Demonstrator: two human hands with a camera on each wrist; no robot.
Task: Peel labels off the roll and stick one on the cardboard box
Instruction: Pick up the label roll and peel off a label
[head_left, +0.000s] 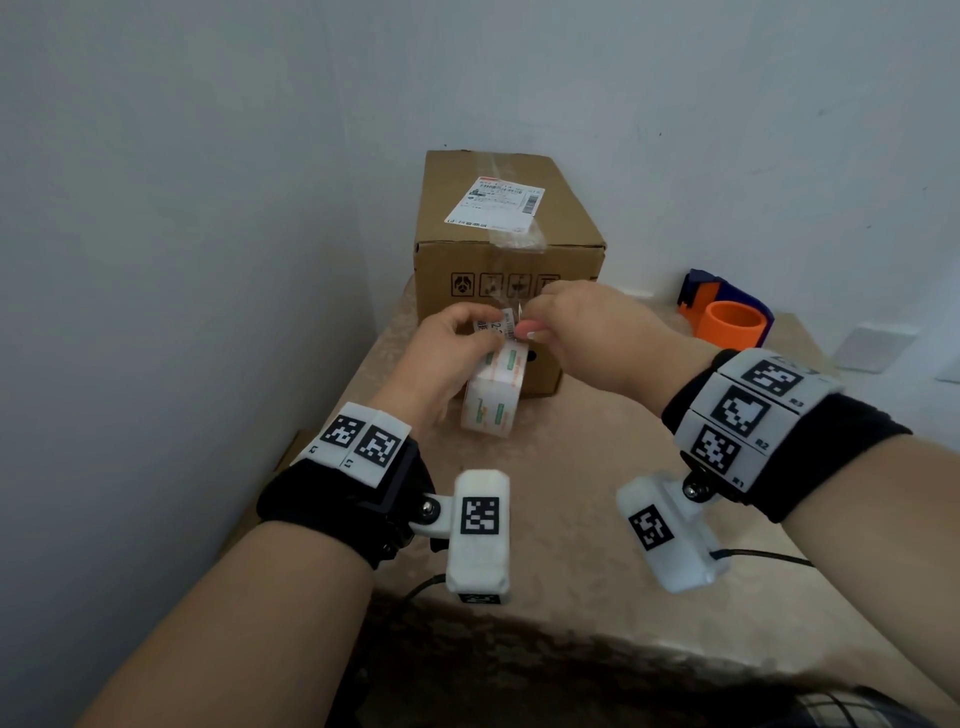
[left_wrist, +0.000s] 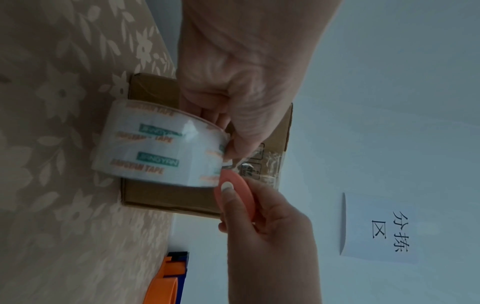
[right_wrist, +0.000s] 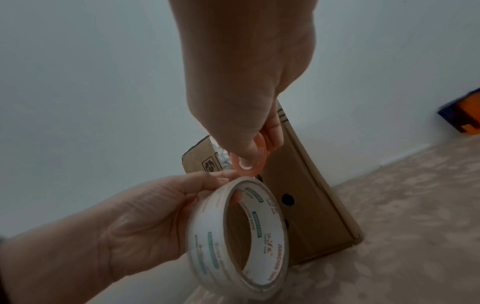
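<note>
My left hand (head_left: 470, 338) grips a white roll (head_left: 492, 402) printed in orange and green, held on edge just above the table in front of the cardboard box (head_left: 566, 260). Its thumb lies on the outer face of the roll (left_wrist: 155, 148) and a fingertip shows inside the core of the roll (right_wrist: 233, 236). My right hand (head_left: 571, 327) pinches a small pink disc (left_wrist: 235, 195) between thumb and fingers and holds it at the roll's top edge. A small white printed piece (head_left: 503, 326) sits there between both hands' fingertips. The box carries a shipping label (head_left: 497, 201) on top.
The box stands at the back of a beige floral tablecloth (head_left: 597, 457), close to the wall corner. An orange and blue tape dispenser (head_left: 727, 314) sits at the right, by the wall. A white paper sign (left_wrist: 379, 228) hangs on the wall.
</note>
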